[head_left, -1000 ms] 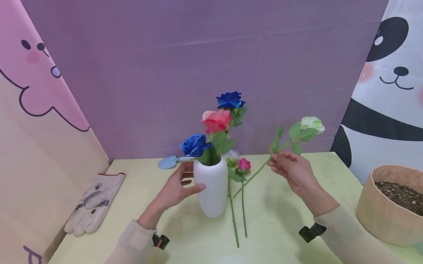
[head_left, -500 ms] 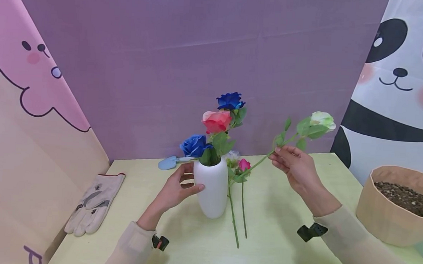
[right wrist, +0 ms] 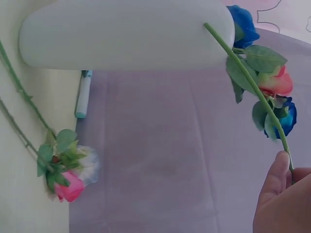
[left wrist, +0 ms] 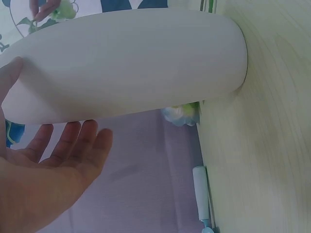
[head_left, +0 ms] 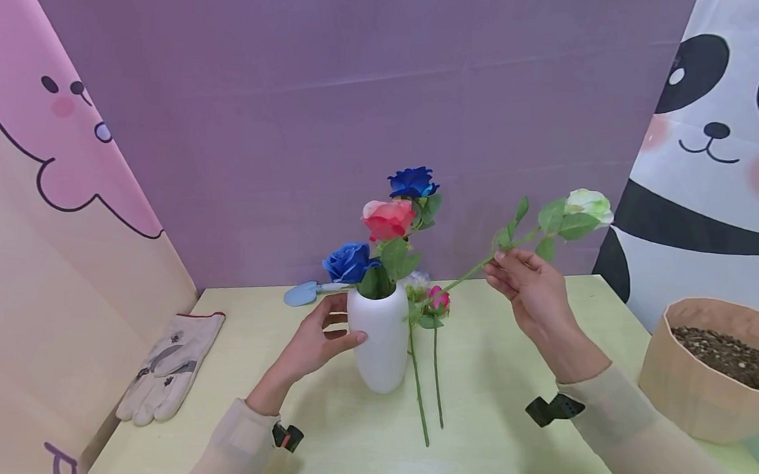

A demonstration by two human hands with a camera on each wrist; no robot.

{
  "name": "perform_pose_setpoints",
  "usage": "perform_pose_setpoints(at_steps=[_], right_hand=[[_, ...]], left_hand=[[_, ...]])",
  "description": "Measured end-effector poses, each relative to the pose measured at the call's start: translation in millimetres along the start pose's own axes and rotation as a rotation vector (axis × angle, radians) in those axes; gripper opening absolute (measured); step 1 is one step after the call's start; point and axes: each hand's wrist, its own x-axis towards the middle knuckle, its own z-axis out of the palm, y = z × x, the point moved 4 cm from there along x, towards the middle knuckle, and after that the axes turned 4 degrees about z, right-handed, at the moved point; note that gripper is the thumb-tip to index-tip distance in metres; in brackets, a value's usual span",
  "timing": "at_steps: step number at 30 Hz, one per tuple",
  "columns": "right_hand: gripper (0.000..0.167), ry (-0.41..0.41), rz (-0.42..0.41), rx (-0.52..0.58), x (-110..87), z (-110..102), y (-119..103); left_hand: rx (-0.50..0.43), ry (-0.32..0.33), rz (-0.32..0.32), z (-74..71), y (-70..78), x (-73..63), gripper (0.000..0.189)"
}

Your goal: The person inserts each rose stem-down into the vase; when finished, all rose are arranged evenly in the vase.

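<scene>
In the head view my left hand [head_left: 310, 339] holds the white vase [head_left: 380, 344] upright on the table, thumb on its front and fingers round its left side. Two blue roses [head_left: 349, 262] and a coral-pink rose [head_left: 388, 219] stand in the vase. My right hand [head_left: 534, 292] pinches the stem of a white-green rose [head_left: 588, 206] below its leaves. That flower leans out to the right, its stem slanting down left. In the right wrist view the cut end of the stem [right wrist: 262, 99] overlaps the vase near its mouth; whether they touch I cannot tell.
A bright pink rose [head_left: 439, 298] and a pale whitish flower [head_left: 418, 278] lie right of the vase. Behind it is a light-blue trowel [head_left: 301, 293]. Work gloves [head_left: 169, 369] lie at the left edge, and a tan pot [head_left: 694, 382] of soil stands at the right.
My right hand has risen slightly with the white-green rose, whose bloom has moved up and right. The stem's lower end has lifted toward the vase's mouth. My left hand and the vase stay put.
</scene>
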Motion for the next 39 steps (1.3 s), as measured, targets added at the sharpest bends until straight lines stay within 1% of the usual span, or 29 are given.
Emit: perform_pose_setpoints(at_steps=[6, 12, 17, 21, 26, 33, 39], right_hand=[[0.014, -0.018, -0.030, 0.053, 0.3, 9, -9], [0.017, -0.023, -0.055, 0.089, 2.0, 19, -17], [0.018, -0.017, -0.070, 0.120, 3.9, 25, -19], [0.016, -0.017, -0.098, 0.127, 5.9, 29, -19], [0.012, -0.024, -0.119, 0.080, 8.7, 34, -13], [0.013, -0.003, -0.107, -0.037, 11.9, 44, 0], [0.011, -0.015, -0.122, -0.136, 13.0, 53, 9]], left_hand=[[0.021, 0.017, -0.013, -0.7, -1.5, 1.5, 0.074], [0.037, 0.016, -0.007, -1.3, 1.2, 1.4, 0.075], [0.036, 0.009, -0.013, -1.5, 2.9, 2.0, 0.074], [0.035, 0.007, -0.018, -2.0, 3.7, 2.3, 0.073], [0.037, 0.009, -0.010, -2.4, 5.4, 2.6, 0.073], [0.034, 0.012, -0.013, -1.0, 2.2, 2.1, 0.072], [0.030, 0.013, -0.015, 0.3, -1.4, 2.3, 0.072]])
